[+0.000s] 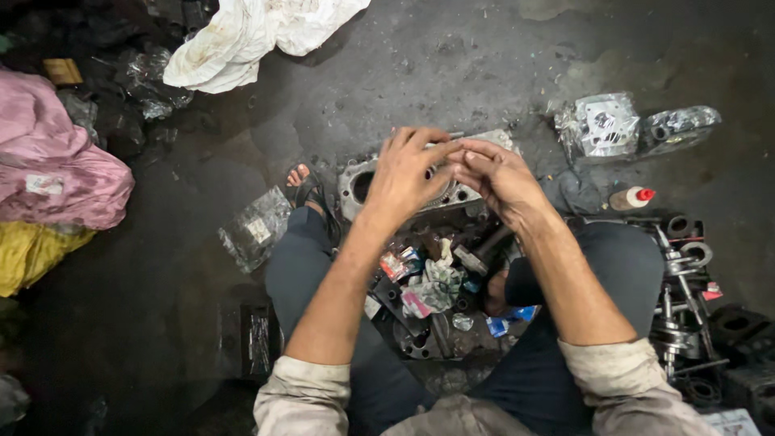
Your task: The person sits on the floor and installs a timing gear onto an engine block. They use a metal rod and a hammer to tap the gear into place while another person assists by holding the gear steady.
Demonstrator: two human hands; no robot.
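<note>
My left hand [408,173] and my right hand [492,173] meet above a grey metal engine head [355,184] that lies on the dark floor between my knees. The fingertips of both hands touch each other near the middle, pinched around something too small to make out. The left hand hides much of the engine head's top. Below my forearms lies a heap of small parts, a crumpled rag [436,284] and coloured packets [397,263].
A white cloth [242,36] lies at the top, pink and yellow bundles [48,173] at the left. Plastic-wrapped metal parts [601,123] and a small red-capped bottle [631,197] sit at the right, above a crankshaft and rods [682,274]. A plastic bag [257,226] lies by my sandalled foot [303,184].
</note>
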